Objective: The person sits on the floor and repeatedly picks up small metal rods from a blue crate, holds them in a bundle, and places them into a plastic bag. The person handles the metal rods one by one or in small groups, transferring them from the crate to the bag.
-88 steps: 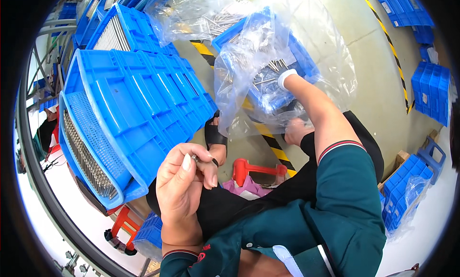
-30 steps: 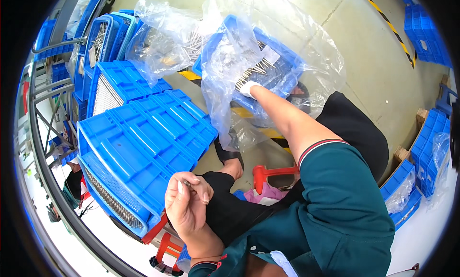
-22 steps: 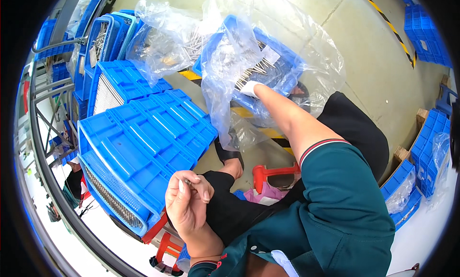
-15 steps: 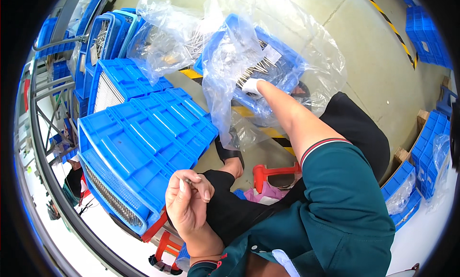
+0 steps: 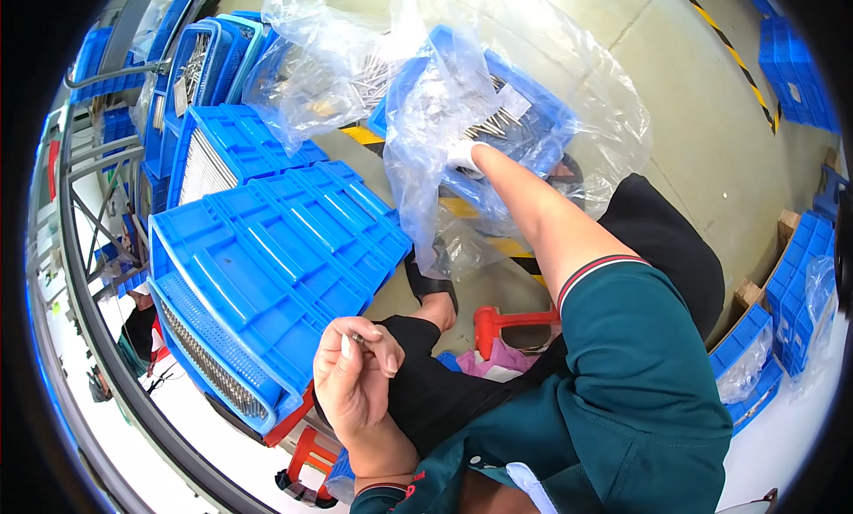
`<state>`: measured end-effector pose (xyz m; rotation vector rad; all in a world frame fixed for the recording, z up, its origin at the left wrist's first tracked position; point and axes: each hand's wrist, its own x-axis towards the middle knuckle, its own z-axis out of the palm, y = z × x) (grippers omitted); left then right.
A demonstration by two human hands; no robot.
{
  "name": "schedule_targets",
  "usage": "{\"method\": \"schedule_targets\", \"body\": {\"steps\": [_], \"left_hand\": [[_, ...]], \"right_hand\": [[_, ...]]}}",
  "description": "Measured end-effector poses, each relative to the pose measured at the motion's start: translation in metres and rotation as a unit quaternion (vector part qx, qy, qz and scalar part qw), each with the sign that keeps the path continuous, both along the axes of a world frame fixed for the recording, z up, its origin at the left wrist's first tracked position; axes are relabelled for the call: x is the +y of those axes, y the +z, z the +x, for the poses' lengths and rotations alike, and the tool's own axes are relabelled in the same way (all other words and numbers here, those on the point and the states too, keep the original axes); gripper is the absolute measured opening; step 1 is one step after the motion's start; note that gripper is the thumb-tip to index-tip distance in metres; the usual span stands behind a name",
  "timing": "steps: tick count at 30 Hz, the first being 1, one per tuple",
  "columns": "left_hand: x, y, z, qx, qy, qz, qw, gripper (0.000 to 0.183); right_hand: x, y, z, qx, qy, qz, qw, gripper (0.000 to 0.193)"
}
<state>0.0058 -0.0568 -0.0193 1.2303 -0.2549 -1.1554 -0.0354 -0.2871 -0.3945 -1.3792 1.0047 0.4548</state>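
My left hand (image 5: 348, 376) is bare and raised at the lower middle. Its thumb and curled fingers pinch a small dark metal piece (image 5: 359, 339), of which only the end shows. My right arm stretches forward to a plastic-lined blue bin (image 5: 555, 127). At its near left side, my right hand (image 5: 464, 155) wears a white glove or covering, and its fingers are hidden by the clear plastic bag (image 5: 418, 159). Slim pointed metal rods (image 5: 498, 123) lie in the bin beside that hand, along with a white paper slip (image 5: 514, 99).
Blue crates (image 5: 275, 239) stand at my left, holding rows of metal rods. Another bag of rods (image 5: 369, 79) lies beyond them. A red stool (image 5: 506, 318) is near my legs. Blue crates (image 5: 800, 265) stand at the right on wooden pallets.
The view has shifted slightly. My right hand has moved a little deeper behind the plastic at the bin's near left side. My left hand keeps its pinch.
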Motion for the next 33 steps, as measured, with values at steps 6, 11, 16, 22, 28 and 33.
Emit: {"method": "schedule_targets", "body": {"steps": [6, 11, 16, 22, 28, 33], "left_hand": [[-0.007, 0.003, -0.001, -0.008, -0.014, 0.005, 1.000, 0.025], [-0.004, 0.002, 0.001, -0.009, -0.005, 0.007, 1.000, 0.025], [0.003, 0.003, 0.002, -0.018, 0.001, 0.005, 1.000, 0.025], [0.010, 0.009, 0.004, -0.018, -0.005, -0.005, 1.000, 0.025], [0.018, 0.014, 0.001, 0.015, -0.004, -0.024, 1.000, 0.025], [0.020, 0.014, 0.001, 0.001, 0.001, -0.008, 1.000, 0.026]], "right_hand": [[-0.017, -0.049, 0.002, 0.093, -0.082, 0.107, 0.986, 0.012], [0.003, -0.089, 0.023, -0.066, -0.129, -0.156, 0.977, 0.025], [-0.008, -0.105, 0.037, -0.091, -0.008, -0.244, 0.965, 0.038], [-0.054, -0.074, 0.012, -0.081, 0.221, -0.304, 0.923, 0.033], [-0.036, -0.011, -0.014, 0.137, 0.315, -0.344, 0.874, 0.024], [-0.003, 0.012, -0.015, 0.294, 0.404, -0.323, 0.803, 0.019]]}}
